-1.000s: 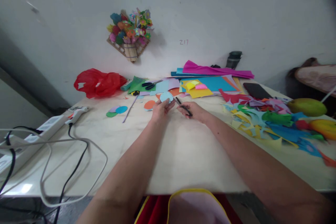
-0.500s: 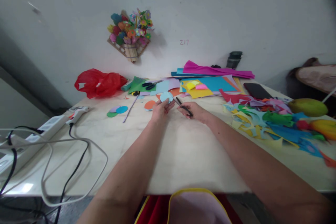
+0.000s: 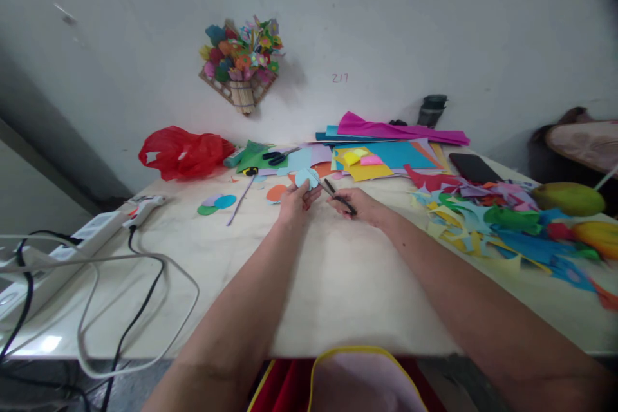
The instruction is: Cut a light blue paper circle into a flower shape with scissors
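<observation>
My left hand point(image 3: 297, 199) pinches a light blue paper piece point(image 3: 305, 177) with rounded edges, held a little above the table. My right hand point(image 3: 358, 203) is closed around black-handled scissors point(image 3: 344, 204). Their blades point left and meet the right edge of the light blue paper; how deep they cut is too small to tell. Just left of my left hand lies an orange paper circle point(image 3: 277, 194). Farther left, a blue paper circle point(image 3: 225, 202) overlaps purple and green ones, beside a thin purple strip point(image 3: 240, 201).
Coloured sheets point(image 3: 405, 158) and a second pair of scissors point(image 3: 275, 158) lie at the back. Paper scraps point(image 3: 512, 219), a phone point(image 3: 476, 168) and a mango-like fruit point(image 3: 567, 198) are on the right. A red plastic bag point(image 3: 186, 153) and a power strip point(image 3: 89, 235) with loose cables occupy the left.
Almost nothing differs. The whole view has shifted slightly, while both hands keep the same hold on the paper and the scissors.
</observation>
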